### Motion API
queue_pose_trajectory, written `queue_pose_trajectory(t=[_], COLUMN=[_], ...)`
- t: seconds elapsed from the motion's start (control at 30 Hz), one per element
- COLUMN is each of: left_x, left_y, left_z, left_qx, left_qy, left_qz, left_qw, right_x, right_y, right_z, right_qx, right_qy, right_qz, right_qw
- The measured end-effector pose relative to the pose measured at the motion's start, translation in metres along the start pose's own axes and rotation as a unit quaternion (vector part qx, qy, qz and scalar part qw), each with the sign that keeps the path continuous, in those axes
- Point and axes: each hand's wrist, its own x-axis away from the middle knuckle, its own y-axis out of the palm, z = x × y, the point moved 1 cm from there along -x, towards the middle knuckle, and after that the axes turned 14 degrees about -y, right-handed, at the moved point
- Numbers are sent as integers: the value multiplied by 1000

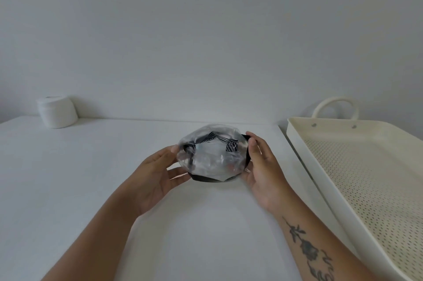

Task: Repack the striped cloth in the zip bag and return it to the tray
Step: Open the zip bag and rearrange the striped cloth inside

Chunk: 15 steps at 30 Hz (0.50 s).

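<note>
A clear zip bag (211,157) with a black zip strip along its near edge is held just above the white table at centre. Inside it, the black-and-white striped cloth (231,143) shows through the plastic. My left hand (158,177) grips the bag's left side with thumb on top and fingers underneath. My right hand (261,166) grips the right end at the black strip. The cream perforated tray (304,159) lies to the right of the bag with nothing in it.
A white round container (57,112) stands at the back left by the wall. The tray's looped handle (335,106) rises at its far end. The white table (91,177) stretches to the left and front.
</note>
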Motion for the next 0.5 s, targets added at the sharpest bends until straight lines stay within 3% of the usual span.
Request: queue_pose_trajectory(t=[0.17,0.33,0.5], left_x=[2,2,-4], left_y=[6,8,9], left_z=[-3,-4,-4], left_qx=[-27,-56,-55], left_qy=[-46,-69,-10], left_qz=[-45,-43,61], left_qw=[998,995,997], right_x=[1,0,0], right_y=[-1,-5,-8], right_z=[3,1,0], right_qx=[70,113,179], right_qy=[-3,-37,-78], right_qz=[3,1,18], right_qw=[998,993,981])
